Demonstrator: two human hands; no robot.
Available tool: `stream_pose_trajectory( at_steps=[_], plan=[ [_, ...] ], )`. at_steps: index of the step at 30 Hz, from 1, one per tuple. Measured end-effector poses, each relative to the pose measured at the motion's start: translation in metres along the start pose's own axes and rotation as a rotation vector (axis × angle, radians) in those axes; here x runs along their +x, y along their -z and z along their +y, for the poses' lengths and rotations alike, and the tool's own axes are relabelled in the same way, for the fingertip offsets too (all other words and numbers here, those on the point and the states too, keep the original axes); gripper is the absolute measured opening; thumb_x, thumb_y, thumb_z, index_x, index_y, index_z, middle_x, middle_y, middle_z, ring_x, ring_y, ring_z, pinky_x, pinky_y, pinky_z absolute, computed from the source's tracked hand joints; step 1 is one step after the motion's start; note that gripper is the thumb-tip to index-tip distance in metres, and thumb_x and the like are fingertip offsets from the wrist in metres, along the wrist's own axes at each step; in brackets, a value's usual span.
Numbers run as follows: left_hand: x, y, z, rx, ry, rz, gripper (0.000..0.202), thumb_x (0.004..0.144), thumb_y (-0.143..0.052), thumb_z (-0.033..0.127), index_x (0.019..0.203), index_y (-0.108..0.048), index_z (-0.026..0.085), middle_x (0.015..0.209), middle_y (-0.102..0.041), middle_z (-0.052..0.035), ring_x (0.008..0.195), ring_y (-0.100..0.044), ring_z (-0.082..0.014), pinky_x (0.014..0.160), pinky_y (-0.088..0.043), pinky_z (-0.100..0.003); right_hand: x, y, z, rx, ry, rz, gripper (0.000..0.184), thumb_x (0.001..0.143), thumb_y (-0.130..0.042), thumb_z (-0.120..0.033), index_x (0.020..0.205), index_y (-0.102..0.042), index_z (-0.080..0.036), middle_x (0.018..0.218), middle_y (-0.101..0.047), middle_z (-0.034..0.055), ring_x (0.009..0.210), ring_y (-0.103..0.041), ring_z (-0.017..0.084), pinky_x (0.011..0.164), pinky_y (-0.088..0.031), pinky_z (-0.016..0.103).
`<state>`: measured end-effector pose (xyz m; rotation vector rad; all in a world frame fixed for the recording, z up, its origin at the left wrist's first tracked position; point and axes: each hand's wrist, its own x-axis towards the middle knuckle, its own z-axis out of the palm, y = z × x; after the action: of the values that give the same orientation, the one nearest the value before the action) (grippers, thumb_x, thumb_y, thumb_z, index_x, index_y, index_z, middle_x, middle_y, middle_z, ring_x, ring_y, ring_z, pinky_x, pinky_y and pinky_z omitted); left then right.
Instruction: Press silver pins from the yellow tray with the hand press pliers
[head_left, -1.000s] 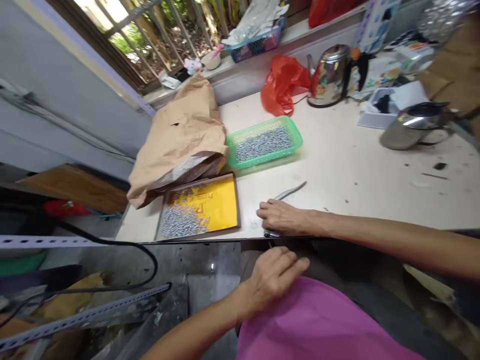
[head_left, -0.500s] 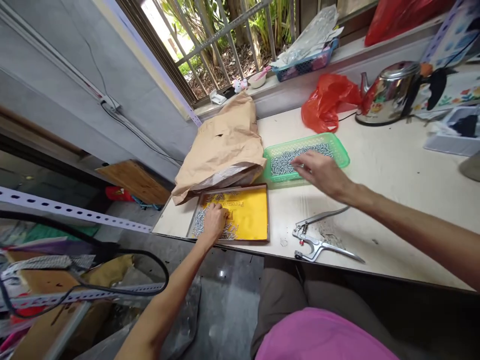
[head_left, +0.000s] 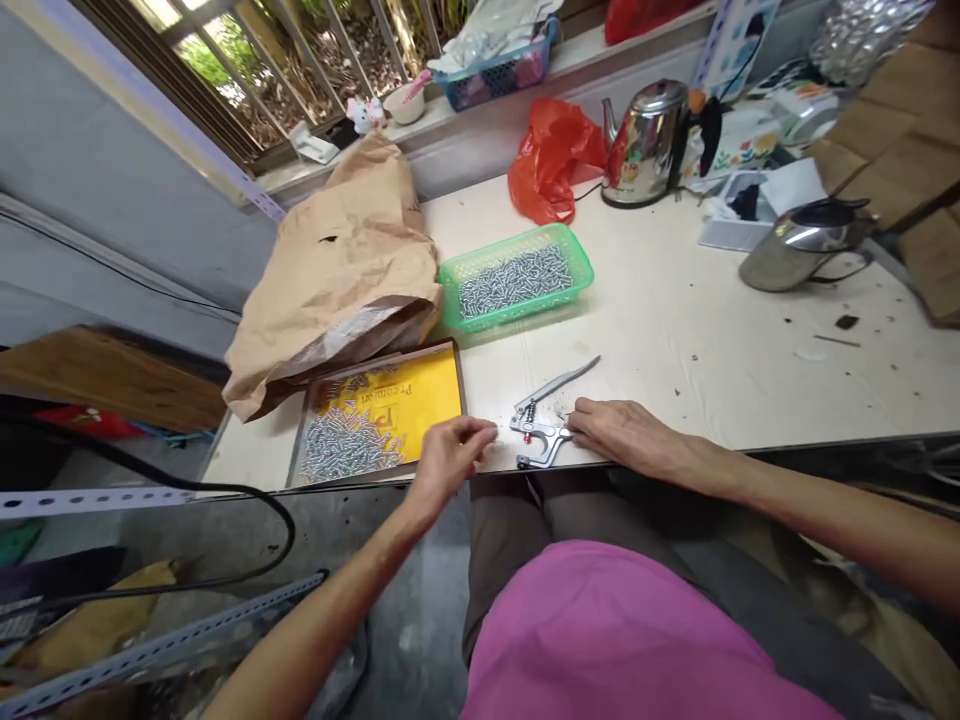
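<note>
One silver metal hand tool, plier-shaped with a C-shaped frame, a coiled spring and a small red tip point(head_left: 556, 440), lies at the near edge of the smooth cream bench point(head_left: 652, 330). Just left of the tool, the left hand point(head_left: 450, 455) has thumb and forefinger pressed together; whether anything sits between them is too small to tell. Touching the tool from the right, the right hand point(head_left: 626, 437) has fingers bunched at the lower handle; how tightly they close cannot be told. Left of the tool is one shallow, dark-rimmed rectangular tray point(head_left: 460, 385), with an uncounted heap of slim silvery metal pins point(head_left: 341, 445) on a yellow sheet point(head_left: 431, 400) whose brownish lettering cannot be read surely. Beyond the tool stands one green perforated plastic basket point(head_left: 583, 268) of similar pins; farther left, one crumpled brown paper bag point(head_left: 352, 230); beyond to the right, one shiny steel kettle point(head_left: 649, 150).
</note>
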<state>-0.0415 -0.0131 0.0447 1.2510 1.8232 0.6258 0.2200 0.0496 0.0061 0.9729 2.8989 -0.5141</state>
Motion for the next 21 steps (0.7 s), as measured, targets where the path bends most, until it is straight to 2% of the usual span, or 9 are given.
stream_pose_trajectory(
  at_steps=[3, 6, 14, 21],
  plan=[
    [-0.004, -0.041, 0.007, -0.110, 0.067, -0.080, 0.028, 0.074, -0.064, 0.039, 0.081, -0.071, 0.013, 0.054, -0.056, 0.0009, 0.045, -0.048, -0.0095, 0.041, -0.037, -0.020, -0.002, -0.003, 0.009, -0.034, -0.028, 0.016, 0.019, 0.096, -0.040, -0.024, 0.090, -0.058, -0.018, 0.091, -0.059, 0.0057, 0.073, -0.056, 0.015, 0.059, -0.029, 0.028],
    [0.001, -0.058, 0.002, -0.164, 0.100, -0.086, 0.032, 0.072, -0.066, 0.043, 0.077, -0.070, 0.011, 0.052, -0.054, 0.0019, 0.044, -0.045, -0.0083, 0.039, -0.033, -0.019, 0.000, -0.002, 0.014, -0.048, -0.026, 0.044, 0.019, 0.096, -0.040, -0.022, 0.090, -0.057, -0.018, 0.092, -0.060, 0.0061, 0.072, -0.054, 0.015, 0.058, -0.026, 0.028],
    [0.008, -0.065, 0.001, -0.112, 0.123, -0.074, 0.037, 0.069, -0.068, 0.047, 0.077, -0.071, 0.011, 0.050, -0.052, 0.0034, 0.041, -0.040, -0.0066, 0.038, -0.030, -0.019, -0.003, -0.008, 0.015, -0.030, -0.018, 0.092, 0.024, 0.098, -0.035, -0.020, 0.092, -0.058, -0.017, 0.093, -0.059, 0.0068, 0.071, -0.052, 0.015, 0.059, -0.024, 0.030],
    [0.016, -0.065, 0.004, -0.139, 0.225, -0.120, 0.028, 0.070, -0.070, 0.038, 0.067, -0.066, 0.011, 0.047, -0.051, 0.0043, 0.034, -0.038, -0.0044, 0.034, -0.027, -0.018, -0.004, -0.014, 0.017, 0.019, -0.038, 0.104, 0.022, 0.098, -0.035, -0.021, 0.092, -0.056, -0.017, 0.093, -0.058, 0.0061, 0.070, -0.048, 0.014, 0.058, -0.022, 0.029]
  ],
)
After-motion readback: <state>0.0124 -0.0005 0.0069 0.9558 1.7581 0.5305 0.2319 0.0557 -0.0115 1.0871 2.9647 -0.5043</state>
